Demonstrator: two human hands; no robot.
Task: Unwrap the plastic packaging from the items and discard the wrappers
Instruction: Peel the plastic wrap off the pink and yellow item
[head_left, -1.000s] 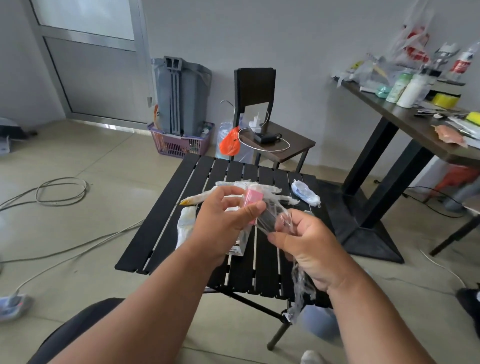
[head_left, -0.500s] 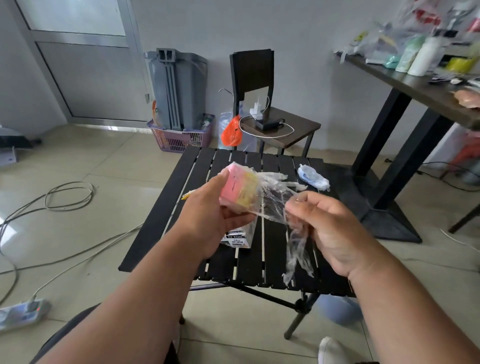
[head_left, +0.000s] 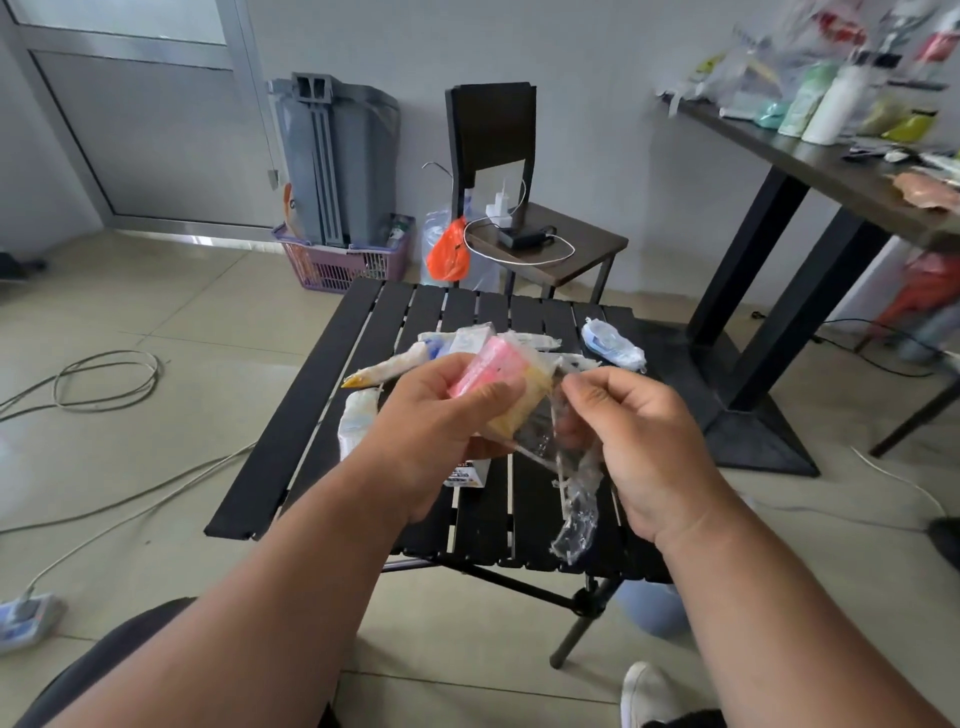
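My left hand (head_left: 434, 421) grips a pink and yellow block (head_left: 506, 384) above the black slatted table (head_left: 332, 415). Clear plastic wrap (head_left: 569, 478) trails off the block's right side and hangs down in a crumpled strip. My right hand (head_left: 641, 441) pinches that wrap just right of the block. More wrapped items lie on the table behind my hands: a long yellow-tipped one (head_left: 389, 370), a white packet (head_left: 356, 421), a blue-and-white bundle (head_left: 610, 344) at the far right, and a small box (head_left: 467, 475) partly hidden under my left hand.
A dark chair (head_left: 524, 208) with a charger and cable stands behind the table, an orange bag (head_left: 447, 254) hanging from it. A grey bin in a purple basket (head_left: 337, 265) sits by the wall. A cluttered side table (head_left: 831, 171) stands right. Cables (head_left: 104, 379) cross the floor left.
The hands have drawn closer together and the block has turned in my left hand. My right hand has shifted its pinch on the wrap nearer the block; the loose strip hangs lower.
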